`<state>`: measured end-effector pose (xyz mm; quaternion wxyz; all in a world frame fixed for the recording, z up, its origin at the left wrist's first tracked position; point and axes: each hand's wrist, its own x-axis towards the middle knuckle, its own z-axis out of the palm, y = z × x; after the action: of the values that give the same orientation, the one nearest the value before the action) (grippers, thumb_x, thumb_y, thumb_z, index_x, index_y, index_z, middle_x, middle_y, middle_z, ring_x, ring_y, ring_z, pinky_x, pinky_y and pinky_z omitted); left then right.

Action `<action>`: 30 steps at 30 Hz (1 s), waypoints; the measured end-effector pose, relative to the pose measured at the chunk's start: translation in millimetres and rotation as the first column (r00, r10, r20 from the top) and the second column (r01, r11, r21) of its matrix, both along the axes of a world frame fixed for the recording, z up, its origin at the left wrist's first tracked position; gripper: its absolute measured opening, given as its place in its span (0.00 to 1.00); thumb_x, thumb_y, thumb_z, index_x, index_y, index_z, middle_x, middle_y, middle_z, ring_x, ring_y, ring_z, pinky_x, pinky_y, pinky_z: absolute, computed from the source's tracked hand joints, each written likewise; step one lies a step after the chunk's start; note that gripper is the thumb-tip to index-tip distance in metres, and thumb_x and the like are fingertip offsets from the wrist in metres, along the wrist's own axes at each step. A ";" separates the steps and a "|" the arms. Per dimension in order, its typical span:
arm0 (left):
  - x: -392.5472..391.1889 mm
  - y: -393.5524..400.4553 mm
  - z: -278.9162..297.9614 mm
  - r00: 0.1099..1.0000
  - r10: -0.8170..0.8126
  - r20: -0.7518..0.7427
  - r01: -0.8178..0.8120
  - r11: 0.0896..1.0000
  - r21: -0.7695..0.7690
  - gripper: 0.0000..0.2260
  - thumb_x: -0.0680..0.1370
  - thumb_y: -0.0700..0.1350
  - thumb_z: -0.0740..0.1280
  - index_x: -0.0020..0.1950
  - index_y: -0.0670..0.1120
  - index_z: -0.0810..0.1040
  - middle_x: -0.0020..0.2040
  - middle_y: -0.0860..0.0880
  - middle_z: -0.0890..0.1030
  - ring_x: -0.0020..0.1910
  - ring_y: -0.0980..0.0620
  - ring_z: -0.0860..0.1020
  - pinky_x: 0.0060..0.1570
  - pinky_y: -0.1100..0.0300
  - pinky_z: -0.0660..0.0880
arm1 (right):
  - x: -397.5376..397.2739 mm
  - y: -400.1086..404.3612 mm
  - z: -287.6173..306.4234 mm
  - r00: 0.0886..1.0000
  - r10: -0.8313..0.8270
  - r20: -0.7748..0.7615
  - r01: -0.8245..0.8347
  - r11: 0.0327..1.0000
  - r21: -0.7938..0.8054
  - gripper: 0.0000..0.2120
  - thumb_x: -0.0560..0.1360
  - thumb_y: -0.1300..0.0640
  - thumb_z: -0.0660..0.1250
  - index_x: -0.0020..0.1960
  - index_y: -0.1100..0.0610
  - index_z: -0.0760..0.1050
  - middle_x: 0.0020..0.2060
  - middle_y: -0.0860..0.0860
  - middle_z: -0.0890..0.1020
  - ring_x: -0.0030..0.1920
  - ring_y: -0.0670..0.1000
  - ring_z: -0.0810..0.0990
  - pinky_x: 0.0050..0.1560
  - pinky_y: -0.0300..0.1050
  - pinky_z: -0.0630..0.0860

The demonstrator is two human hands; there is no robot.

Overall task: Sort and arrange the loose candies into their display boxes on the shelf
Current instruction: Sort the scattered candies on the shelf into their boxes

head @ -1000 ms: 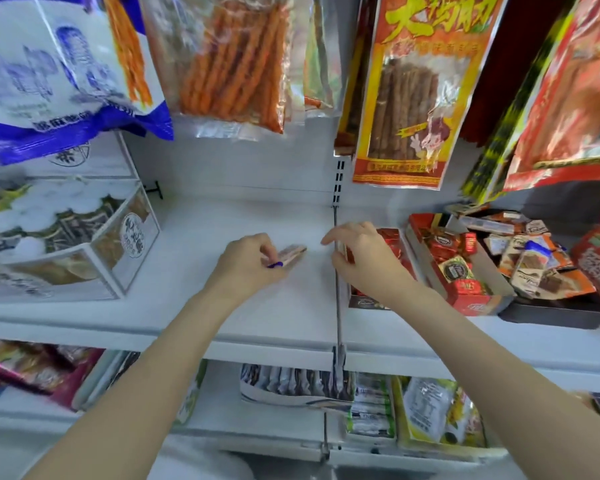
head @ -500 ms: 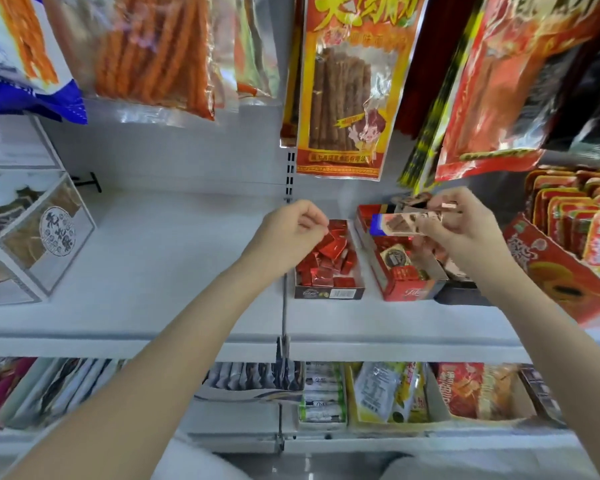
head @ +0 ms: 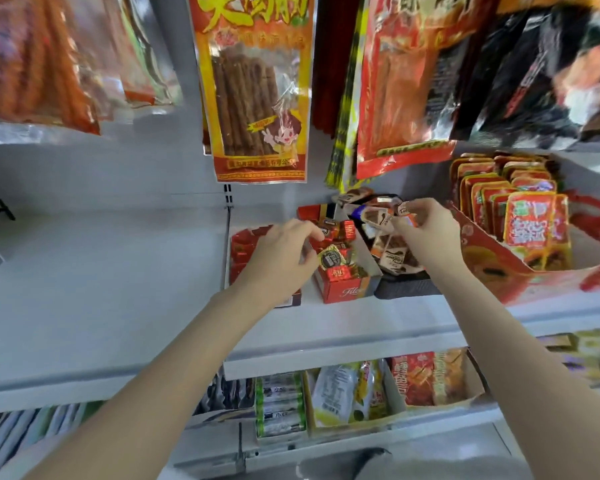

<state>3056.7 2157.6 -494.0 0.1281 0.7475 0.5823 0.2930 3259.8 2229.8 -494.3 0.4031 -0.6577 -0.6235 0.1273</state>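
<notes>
Right hand [head: 426, 230] pinches brown-white candy [head: 376, 216] w/ blue end over black tray [head: 407, 285], left hand [head: 278, 261] curled, grasp unclear, over red box [head: 342, 291] marked "Fil…", on white shelf [head: 101, 271].

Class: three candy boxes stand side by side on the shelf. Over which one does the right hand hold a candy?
The dark tray, rightmost of the three: the right hand pinches a brown-and-white candy above it. The others are red.
</notes>
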 end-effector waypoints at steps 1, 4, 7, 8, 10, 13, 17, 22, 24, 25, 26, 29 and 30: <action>1.8 1.8 -1.0 1.000 -0.001 -0.011 0.001 1.000 -0.009 0.11 0.77 0.40 0.61 0.59 0.47 0.74 0.59 0.51 0.74 0.52 0.54 0.71 0.51 0.65 0.63 | 0.0 1.3 -0.8 0.994 0.005 0.110 -0.007 1.000 0.018 0.14 0.74 0.60 0.65 0.58 0.63 0.74 0.54 0.60 0.78 0.57 0.60 0.74 0.56 0.49 0.67; 5.5 6.7 -3.7 0.998 -0.005 -0.064 0.002 0.999 -0.051 0.13 0.78 0.42 0.60 0.61 0.47 0.73 0.62 0.51 0.73 0.63 0.52 0.69 0.62 0.58 0.64 | 0.9 2.5 -4.1 0.939 0.041 0.341 -0.068 0.995 0.069 0.15 0.74 0.63 0.61 0.59 0.59 0.74 0.58 0.60 0.75 0.58 0.62 0.69 0.56 0.50 0.63; 6.6 7.8 -5.0 0.994 -0.020 -0.110 0.009 0.995 -0.098 0.13 0.78 0.42 0.60 0.62 0.47 0.73 0.64 0.51 0.72 0.64 0.51 0.68 0.66 0.53 0.65 | -0.9 -3.5 -16.6 0.823 0.184 0.537 -0.177 0.982 -0.064 0.16 0.76 0.58 0.60 0.62 0.49 0.74 0.66 0.52 0.69 0.64 0.60 0.62 0.61 0.54 0.61; 6.5 7.5 -5.2 0.994 -0.019 -0.112 0.007 0.995 -0.103 0.13 0.78 0.42 0.60 0.62 0.47 0.73 0.64 0.51 0.72 0.64 0.51 0.68 0.66 0.52 0.64 | -1.6 -5.8 -20.2 0.783 0.227 0.579 -0.201 0.973 -0.110 0.16 0.77 0.56 0.58 0.63 0.45 0.73 0.67 0.50 0.68 0.66 0.60 0.60 0.64 0.56 0.59; 6.1 6.4 -4.8 0.994 -0.012 -0.108 0.001 0.995 -0.099 0.13 0.78 0.43 0.60 0.62 0.48 0.73 0.64 0.51 0.72 0.64 0.51 0.68 0.65 0.53 0.65 | -2.0 -8.1 -23.8 0.743 0.256 0.619 -0.203 0.967 -0.155 0.16 0.79 0.54 0.55 0.64 0.43 0.71 0.69 0.48 0.66 0.68 0.59 0.58 0.66 0.58 0.55; 4.0 4.6 -4.1 0.993 -0.009 -0.115 -0.002 0.995 -0.097 0.13 0.78 0.43 0.60 0.62 0.47 0.72 0.64 0.50 0.73 0.63 0.51 0.69 0.63 0.54 0.65 | -1.0 -5.5 -24.8 0.704 0.183 0.686 -0.142 0.983 -0.117 0.16 0.79 0.55 0.55 0.63 0.49 0.74 0.67 0.52 0.69 0.67 0.61 0.62 0.66 0.60 0.55; 1.2 3.5 -5.6 0.991 -0.009 -0.133 -0.006 0.994 -0.108 0.14 0.78 0.42 0.60 0.63 0.48 0.72 0.64 0.50 0.73 0.62 0.50 0.69 0.62 0.54 0.66 | -2.4 -6.0 -27.9 0.672 0.058 0.738 -0.101 0.995 0.015 0.11 0.69 0.58 0.63 0.45 0.59 0.82 0.53 0.59 0.81 0.53 0.66 0.75 0.57 0.68 0.66; -0.2 2.8 -6.1 0.995 0.012 -0.098 -0.021 0.995 -0.095 0.13 0.78 0.43 0.60 0.62 0.48 0.72 0.63 0.50 0.74 0.63 0.51 0.69 0.62 0.54 0.66 | -6.8 -4.5 -24.2 0.686 0.065 0.725 -0.123 0.992 0.027 0.12 0.71 0.64 0.65 0.54 0.60 0.79 0.60 0.60 0.76 0.61 0.67 0.70 0.63 0.68 0.59; -0.2 3.1 -6.1 0.996 0.016 -0.089 -0.024 0.996 -0.087 0.13 0.78 0.42 0.60 0.62 0.48 0.73 0.63 0.50 0.74 0.63 0.51 0.69 0.62 0.55 0.66 | -7.2 -4.4 -22.6 0.652 0.139 0.745 -0.185 0.983 -0.021 0.18 0.73 0.64 0.61 0.62 0.55 0.74 0.65 0.55 0.73 0.66 0.64 0.65 0.67 0.66 0.53; -0.5 3.2 -6.1 0.996 0.018 -0.087 -0.025 0.996 -0.084 0.13 0.78 0.42 0.60 0.62 0.48 0.73 0.63 0.51 0.74 0.63 0.52 0.69 0.62 0.55 0.65 | -7.3 -4.8 -21.2 0.639 0.177 0.748 -0.199 0.978 -0.062 0.20 0.75 0.63 0.59 0.65 0.52 0.72 0.67 0.51 0.71 0.69 0.61 0.62 0.69 0.65 0.49; -0.8 3.5 -6.3 0.996 0.018 -0.086 -0.025 0.996 -0.082 0.13 0.78 0.42 0.60 0.62 0.48 0.73 0.63 0.51 0.74 0.63 0.52 0.69 0.62 0.55 0.65 | -6.8 -5.0 -19.7 0.630 0.202 0.750 -0.198 0.975 -0.096 0.20 0.75 0.63 0.58 0.66 0.51 0.70 0.68 0.48 0.70 0.70 0.58 0.60 0.69 0.63 0.47; -1.7 4.2 -6.4 0.996 0.017 -0.084 -0.024 0.996 -0.085 0.13 0.78 0.43 0.60 0.62 0.48 0.73 0.63 0.51 0.74 0.63 0.52 0.69 0.63 0.55 0.65 | -6.9 -8.2 -13.9 0.610 0.202 0.766 -0.169 0.978 -0.123 0.17 0.76 0.61 0.57 0.61 0.51 0.75 0.65 0.47 0.72 0.69 0.56 0.59 0.70 0.61 0.44; -1.8 4.1 -6.3 0.996 0.018 -0.085 -0.025 0.996 -0.085 0.13 0.78 0.43 0.60 0.62 0.48 0.73 0.63 0.50 0.74 0.64 0.51 0.69 0.63 0.54 0.65 | -7.7 -9.4 -12.9 0.611 0.197 0.767 -0.161 0.979 -0.123 0.16 0.76 0.61 0.57 0.59 0.52 0.76 0.63 0.47 0.73 0.68 0.56 0.60 0.70 0.61 0.44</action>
<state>3054.9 2161.7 -500.2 0.1321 0.7466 0.6072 0.2374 3252.1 2220.4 -507.2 0.0675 -0.5911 -0.7955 -0.1149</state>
